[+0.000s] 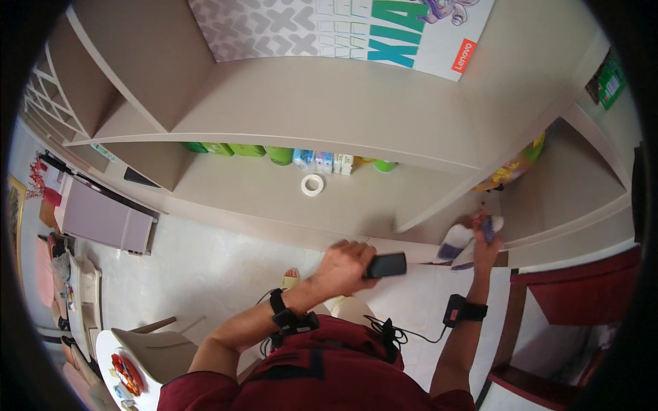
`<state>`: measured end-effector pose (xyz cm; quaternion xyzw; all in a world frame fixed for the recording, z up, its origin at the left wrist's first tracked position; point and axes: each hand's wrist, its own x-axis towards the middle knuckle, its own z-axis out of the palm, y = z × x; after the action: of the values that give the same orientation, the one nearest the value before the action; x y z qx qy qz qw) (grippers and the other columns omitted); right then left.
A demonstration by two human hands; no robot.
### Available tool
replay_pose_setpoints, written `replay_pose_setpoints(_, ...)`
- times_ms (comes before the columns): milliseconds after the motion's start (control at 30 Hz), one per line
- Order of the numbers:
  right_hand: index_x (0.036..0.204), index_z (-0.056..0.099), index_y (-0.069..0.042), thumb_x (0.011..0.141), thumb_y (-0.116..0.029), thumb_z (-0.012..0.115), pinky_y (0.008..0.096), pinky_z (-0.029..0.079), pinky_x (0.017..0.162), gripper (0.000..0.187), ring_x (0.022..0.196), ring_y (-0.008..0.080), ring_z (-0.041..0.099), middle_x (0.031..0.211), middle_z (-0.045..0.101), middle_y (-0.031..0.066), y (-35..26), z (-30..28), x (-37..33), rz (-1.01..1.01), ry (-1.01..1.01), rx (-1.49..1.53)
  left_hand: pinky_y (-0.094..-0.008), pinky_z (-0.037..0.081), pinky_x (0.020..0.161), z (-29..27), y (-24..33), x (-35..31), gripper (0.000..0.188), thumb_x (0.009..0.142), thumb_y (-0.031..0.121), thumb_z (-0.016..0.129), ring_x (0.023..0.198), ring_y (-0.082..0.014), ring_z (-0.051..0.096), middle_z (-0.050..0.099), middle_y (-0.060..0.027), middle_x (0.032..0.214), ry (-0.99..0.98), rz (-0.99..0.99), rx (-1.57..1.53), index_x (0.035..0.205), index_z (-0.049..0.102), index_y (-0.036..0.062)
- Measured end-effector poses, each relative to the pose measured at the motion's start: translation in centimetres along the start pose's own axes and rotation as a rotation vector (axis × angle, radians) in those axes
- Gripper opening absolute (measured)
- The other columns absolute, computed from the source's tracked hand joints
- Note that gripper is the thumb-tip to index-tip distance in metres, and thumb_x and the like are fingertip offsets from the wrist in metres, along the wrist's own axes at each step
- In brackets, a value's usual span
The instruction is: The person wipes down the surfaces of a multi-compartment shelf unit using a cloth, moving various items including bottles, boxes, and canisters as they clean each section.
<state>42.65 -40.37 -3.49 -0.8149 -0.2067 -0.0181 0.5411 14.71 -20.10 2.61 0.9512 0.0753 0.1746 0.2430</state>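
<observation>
Bright, soft light — lines bow toward blackened corners.

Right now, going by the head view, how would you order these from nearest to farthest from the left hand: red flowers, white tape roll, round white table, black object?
From the left hand:
1. Black object: held in it.
2. White tape roll: ahead, on the shelf.
3. Round white table: lower left.
4. Red flowers: far left.
</observation>
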Motion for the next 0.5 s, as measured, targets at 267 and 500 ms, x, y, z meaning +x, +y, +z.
replay_pose_setpoints(267, 0.102, 0.056, 0.002, 0.079, -0.017, 0.063, 0.0279, 0.041, 0.08, 0.031, 0.089, 0.0149, 0.052, 0.099, 0.057, 0.0061, 0.6, -4.4, 2.2, 0.395, 0.165, 0.435, -0.0307, 0.043, 0.074, 6.4, 5.5, 4.9, 0.044, 0.063, 0.023, 0.067, 0.079, -0.0219, 0.056, 0.055, -0.0077, 0.085, -0.027, 0.376, 0.145, 0.099, 0.055, 0.0008)
replay_pose_setpoints(500, 0.098, 0.059, 0.001, 0.078, -0.018, 0.066, 0.0251, 0.041, 0.075, 0.028, 0.081, 0.0102, 0.051, 0.091, 0.058, 0.0007, 0.8, -5.4, 0.6, 0.294, 0.157, 0.374, -0.0307, 0.041, 0.077, 9.9, 5.7, 10.9, 0.032, 0.064, 0.013, 0.06, 0.082, -0.0205, 0.054, 0.053, -0.0064, 0.082, 0.044, 0.386, 0.355, 0.093, 0.055, 0.0024)
